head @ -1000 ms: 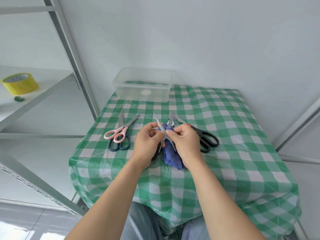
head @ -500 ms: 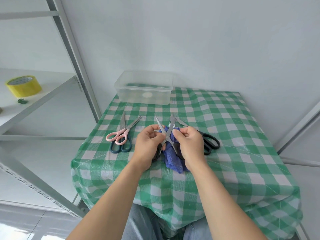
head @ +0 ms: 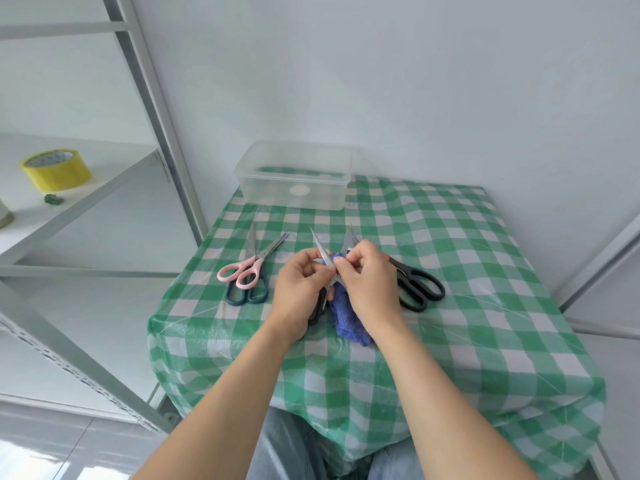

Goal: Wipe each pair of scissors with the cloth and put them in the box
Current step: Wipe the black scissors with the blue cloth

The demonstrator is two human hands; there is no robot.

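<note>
My left hand grips a pair of black-handled scissors with the blades spread open and pointing away from me. My right hand pinches the blue cloth against one blade; the rest of the cloth hangs down between my hands. On the table to the left lie pink-handled scissors across dark blue-handled scissors. Another black-handled pair lies to the right, partly behind my right hand. The clear plastic box stands at the back of the table.
The table carries a green and white checked cover and stands against a white wall. A metal shelf frame rises at the left, with a yellow tape roll on its shelf. Another metal frame stands at the right.
My hands stay together over the table's middle. The right hand's fingers have slid the cloth up along the blade toward the left hand's thumb. The camera has tilted slightly.
</note>
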